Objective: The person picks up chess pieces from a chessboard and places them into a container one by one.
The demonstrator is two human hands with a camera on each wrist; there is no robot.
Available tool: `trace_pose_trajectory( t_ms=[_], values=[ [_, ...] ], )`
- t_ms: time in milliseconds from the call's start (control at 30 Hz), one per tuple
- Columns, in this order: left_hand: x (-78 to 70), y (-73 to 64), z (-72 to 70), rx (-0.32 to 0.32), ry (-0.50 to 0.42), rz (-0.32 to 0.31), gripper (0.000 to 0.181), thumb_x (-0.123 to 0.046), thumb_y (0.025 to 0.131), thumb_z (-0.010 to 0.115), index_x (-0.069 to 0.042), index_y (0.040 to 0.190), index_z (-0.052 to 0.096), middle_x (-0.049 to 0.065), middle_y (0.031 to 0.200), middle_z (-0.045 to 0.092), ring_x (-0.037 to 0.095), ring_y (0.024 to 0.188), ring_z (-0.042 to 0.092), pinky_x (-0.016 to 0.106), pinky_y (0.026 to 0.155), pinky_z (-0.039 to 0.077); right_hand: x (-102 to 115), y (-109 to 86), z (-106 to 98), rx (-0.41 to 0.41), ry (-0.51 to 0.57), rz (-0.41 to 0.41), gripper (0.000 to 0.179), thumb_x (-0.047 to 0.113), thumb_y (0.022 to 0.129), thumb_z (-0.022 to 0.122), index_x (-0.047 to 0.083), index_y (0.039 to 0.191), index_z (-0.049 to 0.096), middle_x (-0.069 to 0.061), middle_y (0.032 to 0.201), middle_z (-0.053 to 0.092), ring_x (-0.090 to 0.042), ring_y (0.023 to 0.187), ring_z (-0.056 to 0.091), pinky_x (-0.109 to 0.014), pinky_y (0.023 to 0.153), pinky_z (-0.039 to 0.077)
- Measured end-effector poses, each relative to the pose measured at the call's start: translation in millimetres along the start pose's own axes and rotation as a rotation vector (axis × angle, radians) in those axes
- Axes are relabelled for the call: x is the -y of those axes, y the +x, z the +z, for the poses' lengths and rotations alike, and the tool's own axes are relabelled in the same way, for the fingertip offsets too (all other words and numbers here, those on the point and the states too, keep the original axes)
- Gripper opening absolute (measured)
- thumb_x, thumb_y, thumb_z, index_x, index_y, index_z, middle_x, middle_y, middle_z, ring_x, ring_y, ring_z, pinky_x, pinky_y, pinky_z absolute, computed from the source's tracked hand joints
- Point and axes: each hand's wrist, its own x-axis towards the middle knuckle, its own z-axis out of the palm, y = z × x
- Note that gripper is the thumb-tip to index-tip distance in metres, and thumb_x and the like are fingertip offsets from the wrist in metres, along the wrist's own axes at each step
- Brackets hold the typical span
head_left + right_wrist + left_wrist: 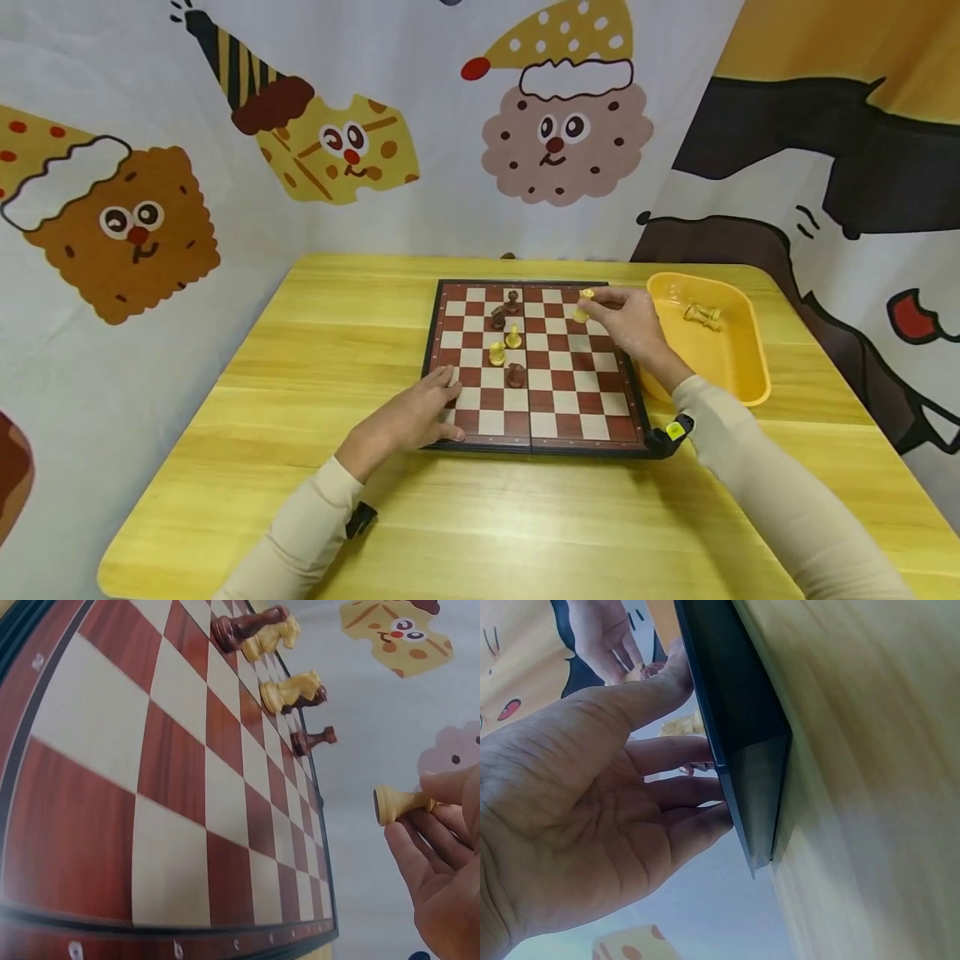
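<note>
My right hand [630,323] pinches a cream chess piece [397,804] by its upper part, which the fingers partly hide. It holds the piece tilted above the far right of the chessboard [577,383], base away from the palm. My left hand [414,412] rests at the board's near left corner, its fingers lying loosely over the edge and nothing gripped. On the board's left half stand a cream knight [497,353], another cream piece [513,337], a dark piece [515,375], a brown knight [498,317] and a brown rook [512,302].
Right of the board sits a yellow tray [759,379] with cream chess pieces [703,317] lying in it. Both stand on a wooden table [315,333]. A printed curtain [450,167] hangs behind the table's far edge.
</note>
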Motion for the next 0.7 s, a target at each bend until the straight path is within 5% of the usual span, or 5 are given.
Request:
trace_pose_trajectory(
  t_ms=[333, 700],
  values=[
    [-0.6, -1.9, 0.9, -0.008, -0.002, 0.012, 0.079, -0.032, 0.090, 0.079, 0.010, 0.147, 0.045, 0.030, 0.160, 0.021, 0.040, 0.150, 0.018, 0.048, 0.119, 0.023, -7, -5.0, -19, -0.044, 0.067, -0.020, 0.041, 0.032, 0.098, 0.071, -0.003, 0.120, 0.072, -0.018, 0.107, 0.071, -0.018, 0.086, 0.066, -0.023, 0.073, 0.053],
    [1.1, -0.9, 1.8, -0.015, 0.002, -0.005, 0.080, -0.034, 0.089, 0.078, 0.009, 0.148, 0.045, 0.029, 0.161, 0.022, 0.039, 0.150, 0.018, 0.048, 0.119, 0.025, -15, -14.2, -33, -0.076, 0.052, -0.002, 0.043, 0.034, 0.096, 0.074, -0.001, 0.120, 0.074, -0.012, 0.106, 0.072, -0.018, 0.090, 0.060, -0.025, 0.071, 0.049]
  ],
)
